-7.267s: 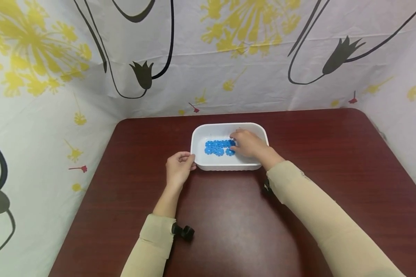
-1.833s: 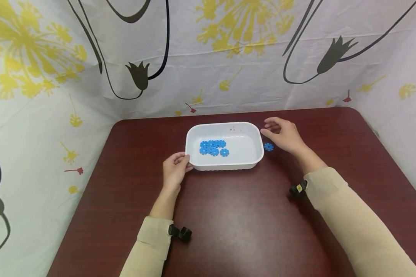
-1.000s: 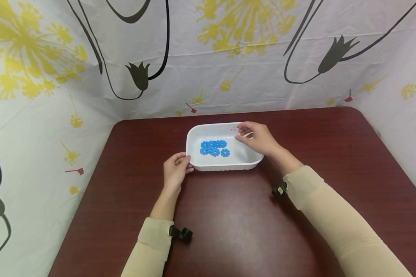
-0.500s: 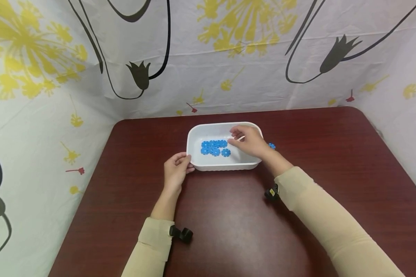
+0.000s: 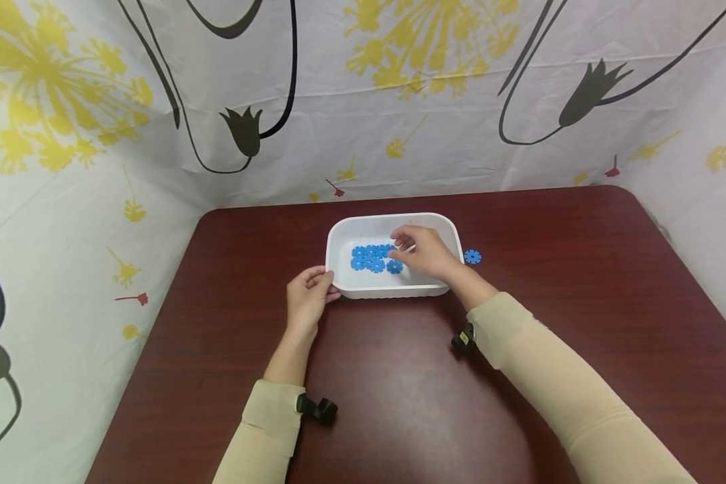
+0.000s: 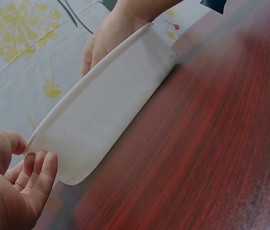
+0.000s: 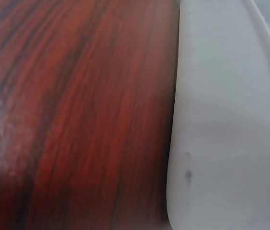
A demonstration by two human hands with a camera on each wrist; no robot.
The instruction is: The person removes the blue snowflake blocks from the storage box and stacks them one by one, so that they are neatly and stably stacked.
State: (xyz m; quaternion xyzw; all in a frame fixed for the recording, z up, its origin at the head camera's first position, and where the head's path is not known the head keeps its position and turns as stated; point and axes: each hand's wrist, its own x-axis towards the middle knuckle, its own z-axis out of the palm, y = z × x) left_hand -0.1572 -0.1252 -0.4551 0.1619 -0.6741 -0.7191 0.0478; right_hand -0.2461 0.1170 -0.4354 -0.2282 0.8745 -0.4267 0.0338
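Observation:
A white plastic tub (image 5: pixel 393 293) stands on the table in the head view. My left hand (image 5: pixel 307 296) holds its near left corner, the thumb at the rim; in the left wrist view the fingers (image 6: pixel 43 179) bend against the outer wall. Inside lie several flat blue notched discs (image 5: pixel 368 258), snowflake-shaped building pieces, grouped left of centre. One single disc (image 5: pixel 394 267) lies a little apart at the group's right. My right hand (image 5: pixel 426 254) reaches over the right rim, its fingers loosely bent and fingertips close over the discs. Another blue disc (image 5: pixel 472 257) lies on the table right of the tub.
The dark red wood-grain table (image 5: pixel 387 376) reaches back to a white cloth (image 5: pixel 448 154) with yellow and grey flower prints. The right wrist view shows only tabletop and the tub's outer wall (image 7: pixel 226 120).
A disc has come out of the tub onto the table at right since the oldest frame. My right hand has moved left from beside it to over the discs. The left hand stays put.

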